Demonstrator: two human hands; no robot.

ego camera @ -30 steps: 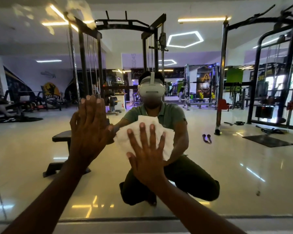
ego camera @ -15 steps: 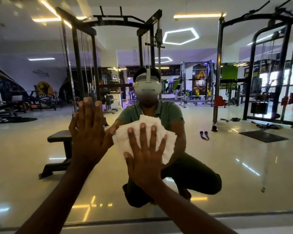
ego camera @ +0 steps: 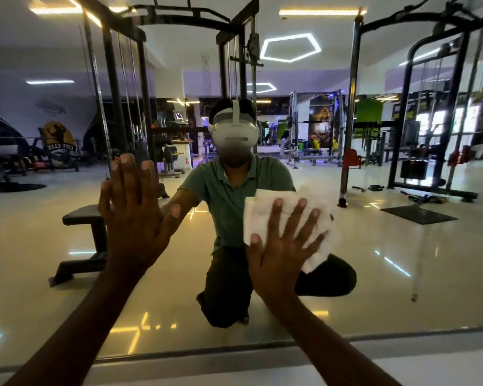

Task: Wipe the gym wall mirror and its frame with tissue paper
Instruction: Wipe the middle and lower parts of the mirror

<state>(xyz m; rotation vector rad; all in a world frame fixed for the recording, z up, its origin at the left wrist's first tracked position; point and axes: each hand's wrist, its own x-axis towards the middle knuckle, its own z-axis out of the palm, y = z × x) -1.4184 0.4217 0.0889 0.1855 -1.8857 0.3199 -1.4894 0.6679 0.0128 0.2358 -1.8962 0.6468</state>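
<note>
1. The mirror is filling almost the whole view, reflecting the gym floor, the cable racks and the kneeling person; it is rigid, smooth and slippery, so it is taking firm pressure without giving.
2. The frame is running as a thin dark strip along the mirror's bottom edge, just above a pale ledge; whether it is clean already is hard to judge from this angle.
3. The left hand is lying flat against the glass with fingers straight and together, holding nothing, probably bracing the body.
4. The right hand is spreading its fingers wide and pressing the tissue paper against the mirror, to the right of the left hand and apart from it.
5. The tissue paper is looking soft, light and bunched, likely tearing or balling up if dragged by an edge, so a broad flat palm over its middle is seeming the best hold.
</note>
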